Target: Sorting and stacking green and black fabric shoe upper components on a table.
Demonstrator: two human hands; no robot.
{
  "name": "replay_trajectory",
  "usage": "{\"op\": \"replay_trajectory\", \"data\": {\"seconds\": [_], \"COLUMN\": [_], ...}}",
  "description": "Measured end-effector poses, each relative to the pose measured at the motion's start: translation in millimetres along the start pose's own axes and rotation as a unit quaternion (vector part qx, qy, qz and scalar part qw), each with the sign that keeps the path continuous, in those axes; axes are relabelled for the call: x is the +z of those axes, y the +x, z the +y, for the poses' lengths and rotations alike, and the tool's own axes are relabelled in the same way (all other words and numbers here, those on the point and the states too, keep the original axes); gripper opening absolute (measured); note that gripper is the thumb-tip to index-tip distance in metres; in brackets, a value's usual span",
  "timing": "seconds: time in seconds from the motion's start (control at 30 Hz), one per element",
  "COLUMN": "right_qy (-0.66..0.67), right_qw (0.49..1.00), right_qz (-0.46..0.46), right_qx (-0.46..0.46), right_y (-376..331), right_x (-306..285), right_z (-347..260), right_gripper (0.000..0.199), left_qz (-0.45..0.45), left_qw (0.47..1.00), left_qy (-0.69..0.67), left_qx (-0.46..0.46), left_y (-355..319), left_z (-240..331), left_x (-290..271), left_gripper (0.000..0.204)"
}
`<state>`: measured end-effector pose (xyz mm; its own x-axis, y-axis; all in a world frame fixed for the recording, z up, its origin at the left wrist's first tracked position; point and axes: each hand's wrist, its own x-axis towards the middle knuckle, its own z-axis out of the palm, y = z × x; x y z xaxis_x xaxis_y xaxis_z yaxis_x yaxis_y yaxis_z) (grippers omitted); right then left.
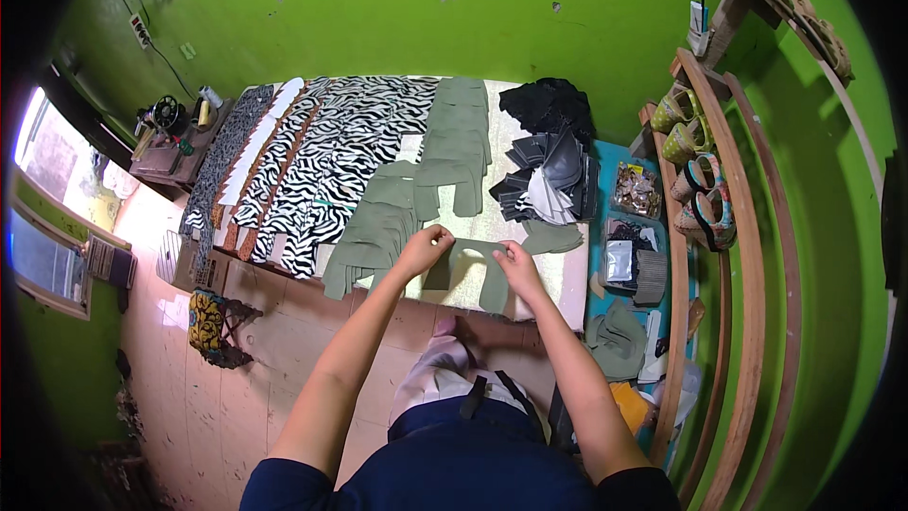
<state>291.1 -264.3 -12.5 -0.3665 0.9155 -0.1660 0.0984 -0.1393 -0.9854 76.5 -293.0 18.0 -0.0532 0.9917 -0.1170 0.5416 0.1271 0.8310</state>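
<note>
Between my hands hangs a grey-green, U-shaped cut piece [495, 286] of fabric or leather-like material, held by its upper corners over the near edge of the table [566, 286]. My left hand [427, 248] pinches its left corner, and my right hand [517, 268] grips the right one. Matching green pieces [369, 238] lie overlapped beside my left hand. Another overlapping green row [454, 147] runs toward the wall. Just beyond my right hand rests a small green stack [552, 237], with black and white pieces [558, 175] farther back.
Zebra-print pieces [355, 123] cover the table's left part; a black pile [549, 106] is at the back. A wooden rack [733, 166] with sandals [705, 208] and plastic boxes [634, 260] stand right. A sewing machine [168, 115] and patterned stool [206, 320] are left.
</note>
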Motion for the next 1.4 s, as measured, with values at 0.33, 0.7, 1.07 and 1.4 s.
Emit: {"op": "replay_trajectory", "data": {"seconds": [0.33, 0.7, 1.07, 1.4], "right_qy": [-0.495, -0.592, -0.543, -0.653], "right_qw": [0.836, 0.782, 0.814, 0.731], "right_qz": [0.219, 0.154, 0.160, 0.142], "right_qx": [-0.094, -0.124, -0.129, -0.134], "right_y": [32, 30, 20, 16], "right_x": [-17, -48, -61, -54], "right_z": [-31, -22, -16, -18], "right_gripper": [0.028, 0.038, 0.030, 0.018], "left_qz": [0.062, -0.054, -0.141, -0.179], "left_qw": [0.993, 0.990, 0.965, 0.965], "left_qy": [0.094, 0.065, 0.095, 0.061], "left_qx": [0.042, 0.111, 0.202, 0.180], "left_y": [31, 49, 70, 67], "left_z": [-7, 8, 33, 38], "left_x": [12, 32, 72, 77], "left_gripper": [0.026, 0.018, 0.019, 0.020]}}
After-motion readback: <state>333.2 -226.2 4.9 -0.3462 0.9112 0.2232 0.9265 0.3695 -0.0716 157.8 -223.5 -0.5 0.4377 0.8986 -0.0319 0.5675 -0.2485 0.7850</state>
